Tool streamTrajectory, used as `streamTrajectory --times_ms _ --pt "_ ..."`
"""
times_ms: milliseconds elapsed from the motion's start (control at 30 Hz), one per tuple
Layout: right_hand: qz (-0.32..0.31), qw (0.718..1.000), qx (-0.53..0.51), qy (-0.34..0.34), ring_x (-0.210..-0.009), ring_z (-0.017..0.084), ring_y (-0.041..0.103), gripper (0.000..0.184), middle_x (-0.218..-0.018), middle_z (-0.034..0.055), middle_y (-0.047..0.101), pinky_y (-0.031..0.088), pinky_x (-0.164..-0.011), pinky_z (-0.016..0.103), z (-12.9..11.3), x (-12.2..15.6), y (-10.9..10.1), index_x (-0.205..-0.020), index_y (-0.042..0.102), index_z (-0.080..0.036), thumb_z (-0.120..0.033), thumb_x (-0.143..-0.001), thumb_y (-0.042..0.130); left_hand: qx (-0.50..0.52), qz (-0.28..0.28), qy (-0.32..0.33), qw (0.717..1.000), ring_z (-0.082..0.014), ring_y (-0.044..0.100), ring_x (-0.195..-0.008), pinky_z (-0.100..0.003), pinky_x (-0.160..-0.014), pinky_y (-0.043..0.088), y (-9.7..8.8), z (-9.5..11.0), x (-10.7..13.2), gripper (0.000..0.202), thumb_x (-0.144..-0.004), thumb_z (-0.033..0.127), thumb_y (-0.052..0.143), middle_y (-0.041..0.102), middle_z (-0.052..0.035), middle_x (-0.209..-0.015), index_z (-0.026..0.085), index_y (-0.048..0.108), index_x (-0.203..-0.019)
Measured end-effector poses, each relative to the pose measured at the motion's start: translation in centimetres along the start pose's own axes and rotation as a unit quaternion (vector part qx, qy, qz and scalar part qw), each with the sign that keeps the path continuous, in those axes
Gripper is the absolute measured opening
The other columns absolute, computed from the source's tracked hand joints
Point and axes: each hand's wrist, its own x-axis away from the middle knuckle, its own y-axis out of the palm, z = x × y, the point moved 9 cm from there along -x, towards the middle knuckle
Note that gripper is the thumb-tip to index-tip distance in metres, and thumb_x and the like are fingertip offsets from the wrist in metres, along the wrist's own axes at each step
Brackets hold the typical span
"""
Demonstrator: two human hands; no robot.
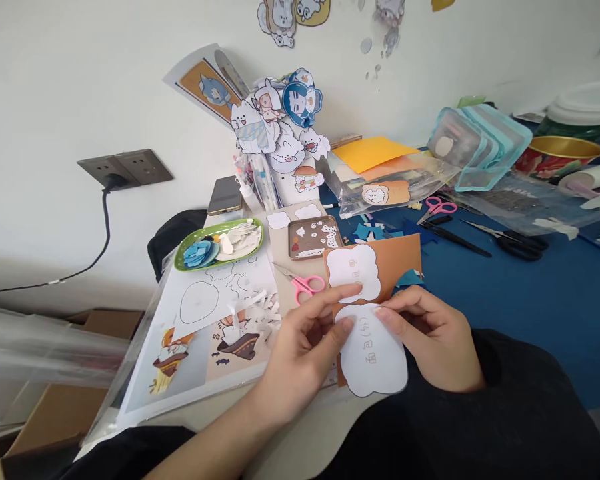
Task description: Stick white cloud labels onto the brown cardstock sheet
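My left hand pinches a white cloud-shaped paper cutout with faint handwriting, its thumb on the top left. One of its fingers stretches onto a second white cutout, which lies on a sheet of brown paper. My right hand grips the upper right edge of the first cutout between thumb and curled fingers. Part of the brown sheet shows behind that cutout's left side. Small pink-handled scissors lie left of the papers, and a teal paper scrap is near my right fingers.
A green tray holds blue and white paper pieces; a small brown tray has tiny cutouts. Printed sheets and white scraps lie at the left. Black scissors, a black pen-like tool and other pink scissors lie at the right.
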Motion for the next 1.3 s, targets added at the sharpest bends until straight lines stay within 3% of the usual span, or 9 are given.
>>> streamTrajectory --times_ms 233,433,600,867,1033,1300 --pt "0.003 1.000 0.016 -0.016 -0.059 0.014 0.059 0.011 -0.065 -0.0005 0.067 0.045 -0.055 0.025 -0.4 0.0 0.1 -0.068 0.066 -0.023 -0.028 -0.076 0.071 -0.001 0.016 -0.011 1.000 -0.0091 0.044 -0.059 -0.020 -0.053 0.034 -0.1 0.4 0.1 0.025 -0.086 0.029 0.063 0.053 0.0015 -0.066 0.031 0.069 -0.110" --pt "-0.001 0.999 0.041 -0.030 -0.060 0.015 0.058 0.012 -0.066 0.0012 0.068 0.046 -0.055 0.027 -0.5 0.0 0.2 -0.068 0.065 -0.022 -0.030 -0.077 0.070 0.014 0.049 -0.020 0.999 -0.0101 0.049 -0.059 -0.020 -0.054 0.038 -0.4 0.4 -0.2 0.021 -0.084 0.031 0.064 0.060 -0.0001 -0.066 0.025 0.072 -0.103" --pt "0.006 0.998 0.052 -0.040 -0.061 0.015 0.059 0.011 -0.066 0.0001 0.068 0.046 -0.056 0.027 -0.6 0.1 0.3 -0.070 0.064 -0.022 -0.029 -0.078 0.068 0.009 0.076 -0.019 0.997 -0.0089 0.046 -0.055 -0.018 -0.051 0.036 -0.8 0.2 -0.2 0.020 -0.082 0.032 0.066 0.055 0.0017 -0.058 0.023 0.074 -0.098" --pt "0.015 0.985 0.148 -0.087 -0.062 0.016 0.058 0.010 -0.066 0.0000 0.067 0.045 -0.061 0.029 -1.4 0.2 0.4 -0.073 0.064 -0.023 -0.029 -0.082 0.063 0.023 0.093 -0.018 0.995 -0.0075 0.042 -0.049 -0.017 -0.046 0.034 -1.0 0.2 -0.2 0.015 -0.080 0.030 0.067 0.052 0.0032 -0.053 0.022 0.074 -0.091" --pt "0.013 0.983 0.162 -0.084 -0.063 0.017 0.059 0.012 -0.066 0.0008 0.067 0.046 -0.061 0.030 -1.3 0.2 0.5 -0.073 0.063 -0.024 -0.031 -0.082 0.062 0.052 0.099 -0.012 0.994 -0.0088 0.050 -0.053 -0.017 -0.048 0.040 -0.9 0.1 -0.2 0.013 -0.078 0.028 0.070 0.061 0.0015 -0.058 0.022 0.075 -0.088" --pt "0.010 0.985 0.158 -0.069 -0.063 0.016 0.060 0.011 -0.066 -0.0004 0.067 0.044 -0.062 0.030 -1.0 0.2 0.6 -0.073 0.063 -0.024 -0.030 -0.082 0.062 0.058 0.105 -0.021 0.993 -0.0081 0.048 -0.051 -0.017 -0.048 0.040 -1.1 -0.1 -0.2 0.013 -0.079 0.029 0.070 0.058 0.0035 -0.054 0.022 0.075 -0.089"
